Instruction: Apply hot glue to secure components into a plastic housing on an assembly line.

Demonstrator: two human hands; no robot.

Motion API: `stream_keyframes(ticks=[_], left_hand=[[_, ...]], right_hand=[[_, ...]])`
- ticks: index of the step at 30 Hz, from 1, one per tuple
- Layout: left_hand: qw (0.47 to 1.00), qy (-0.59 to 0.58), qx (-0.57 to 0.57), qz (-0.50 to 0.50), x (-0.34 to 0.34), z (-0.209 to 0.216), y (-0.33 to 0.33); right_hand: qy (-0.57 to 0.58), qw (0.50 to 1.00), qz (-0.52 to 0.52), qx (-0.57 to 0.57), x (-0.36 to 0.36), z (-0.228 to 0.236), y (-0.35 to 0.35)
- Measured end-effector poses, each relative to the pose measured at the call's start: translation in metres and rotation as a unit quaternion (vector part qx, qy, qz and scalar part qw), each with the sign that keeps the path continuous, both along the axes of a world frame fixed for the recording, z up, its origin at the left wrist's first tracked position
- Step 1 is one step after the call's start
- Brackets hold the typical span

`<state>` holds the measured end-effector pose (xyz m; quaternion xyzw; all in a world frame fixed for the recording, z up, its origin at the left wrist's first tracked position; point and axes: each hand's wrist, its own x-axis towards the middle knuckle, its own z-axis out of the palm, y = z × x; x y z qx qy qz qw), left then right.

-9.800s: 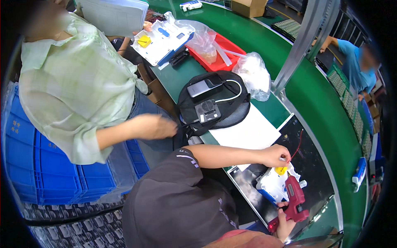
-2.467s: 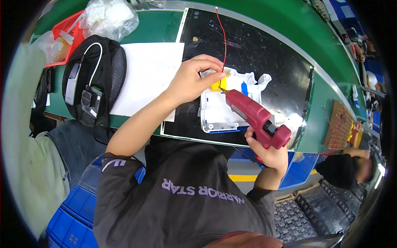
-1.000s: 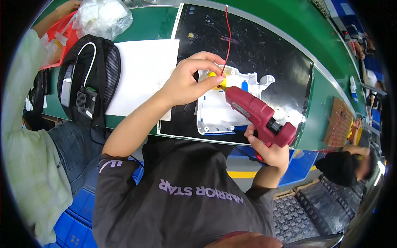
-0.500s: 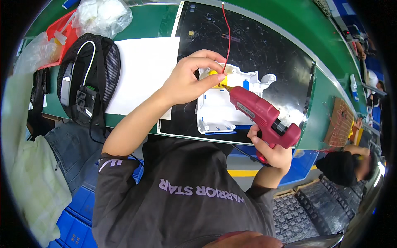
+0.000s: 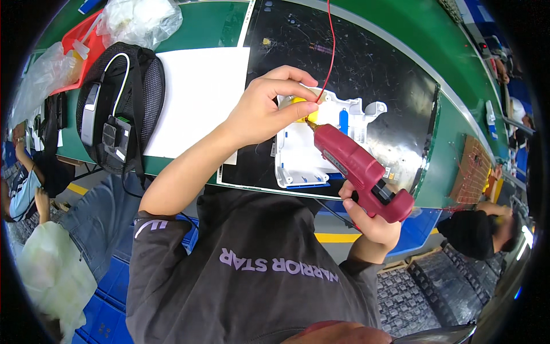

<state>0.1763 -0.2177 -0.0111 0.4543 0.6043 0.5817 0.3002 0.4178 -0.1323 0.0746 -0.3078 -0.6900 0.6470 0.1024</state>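
My left hand (image 5: 264,110) pinches a thin red wire (image 5: 332,53) between thumb and fingertips, above a white plastic housing (image 5: 301,150). The wire's free part rises past the top of the picture. Just under those fingertips a round yellow part (image 5: 312,113) sits in the housing, partly hidden by my hand. A blue piece (image 5: 344,120) lies to its right. My right hand (image 5: 373,222) is wrapped round the handle of a dark red hot glue gun (image 5: 350,156). The gun's brass nozzle points up and left, right at the yellow part; whether it touches cannot be made out.
Under the housing lies a scratched black mat (image 5: 366,63) on a green table. To the left are a white sheet (image 5: 197,103), a black mesh backpack (image 5: 152,94), a red bin (image 5: 69,41) and a clear plastic bag (image 5: 140,23). A brown board (image 5: 472,169) stands at the right; people are around.
The red wire's upper end has swung right and out of the picture. The glue gun has shifted slightly down and left. A person at the far left has come into view.
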Motion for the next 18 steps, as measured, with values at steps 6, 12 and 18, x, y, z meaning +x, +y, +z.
stream_keyframes(ticks=[6, 12, 18], left_hand=[[1.000, -0.017, -0.001, -0.005, 0.0026, 0.0000, -0.0006], [1.000, -0.012, -0.003, -0.005, 0.0028, -0.0003, -0.0010], [1.000, -0.006, -0.004, -0.003, 0.0025, -0.0006, -0.0005]], right_hand=[[-0.015, 1.000, -0.005, 0.017, -0.0001, -0.0011, -0.0018], [-0.035, 0.999, -0.005, 0.014, 0.0012, -0.0004, -0.0019], [-0.046, 0.999, -0.002, 0.027, 0.0000, 0.0013, -0.0020]])
